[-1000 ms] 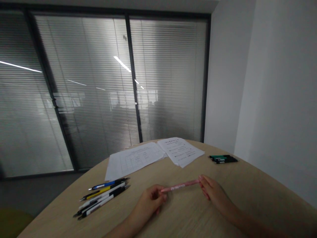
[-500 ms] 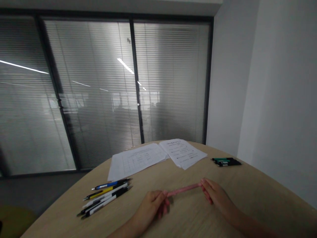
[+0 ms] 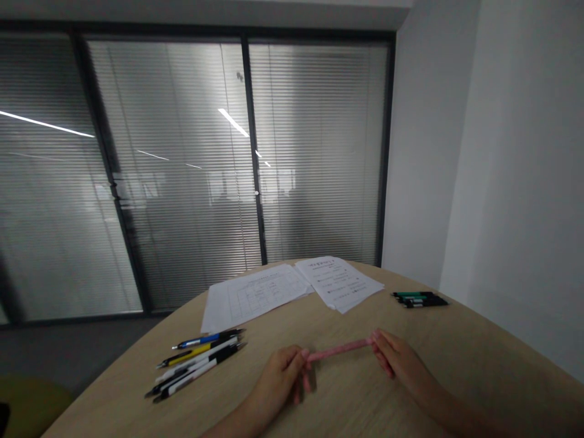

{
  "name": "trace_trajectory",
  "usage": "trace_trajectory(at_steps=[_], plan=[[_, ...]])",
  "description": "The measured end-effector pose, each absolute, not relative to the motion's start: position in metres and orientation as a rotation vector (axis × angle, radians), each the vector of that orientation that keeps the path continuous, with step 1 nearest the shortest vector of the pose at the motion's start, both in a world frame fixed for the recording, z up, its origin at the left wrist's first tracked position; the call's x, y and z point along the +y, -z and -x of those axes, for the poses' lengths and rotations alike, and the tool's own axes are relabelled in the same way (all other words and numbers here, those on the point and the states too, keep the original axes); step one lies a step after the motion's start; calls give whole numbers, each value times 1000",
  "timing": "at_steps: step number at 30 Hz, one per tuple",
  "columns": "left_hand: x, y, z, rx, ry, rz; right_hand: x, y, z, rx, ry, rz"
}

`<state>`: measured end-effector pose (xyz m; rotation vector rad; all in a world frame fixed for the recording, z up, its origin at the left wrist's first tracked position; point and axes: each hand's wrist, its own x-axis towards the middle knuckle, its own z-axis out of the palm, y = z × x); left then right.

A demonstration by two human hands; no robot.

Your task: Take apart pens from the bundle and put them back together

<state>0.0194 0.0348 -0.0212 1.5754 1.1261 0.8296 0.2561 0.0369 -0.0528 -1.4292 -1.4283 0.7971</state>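
A narrow pink strip (image 3: 341, 349) runs straight between my two hands, held just over the near part of the table. My left hand (image 3: 285, 372) pinches its left end between thumb and forefinger, with the other fingers hanging below. At the right end, the thumb and fingers of my right hand (image 3: 396, 356) close on the strip. Both ends are partly hidden by the fingertips, and I cannot make out what the strip is made of.
Several pens (image 3: 198, 362) lie in a group on the round wooden table (image 3: 347, 401), left of my hands. Printed sheets (image 3: 260, 295) lie toward the far edge. More dark and green pens (image 3: 420, 299) lie at the right. Behind stands a glass partition with blinds (image 3: 314, 152).
Both hands keep their hold on the pink strip, which looks slightly thinner now. The whole view has shifted a little.
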Motion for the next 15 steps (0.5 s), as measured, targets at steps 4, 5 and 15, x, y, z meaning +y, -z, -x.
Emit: trace_trajectory(at_steps=[4, 5, 15], plan=[[36, 22, -19, 1122, -858, -1502, 33, 47, -254, -1529, -747, 1414], [37, 23, -19, 1120, -876, -1488, 33, 46, -254, -1565, -727, 1409], [42, 24, -16, 1128, -1026, -1379, 36, 48, -255, -1675, -670, 1377]])
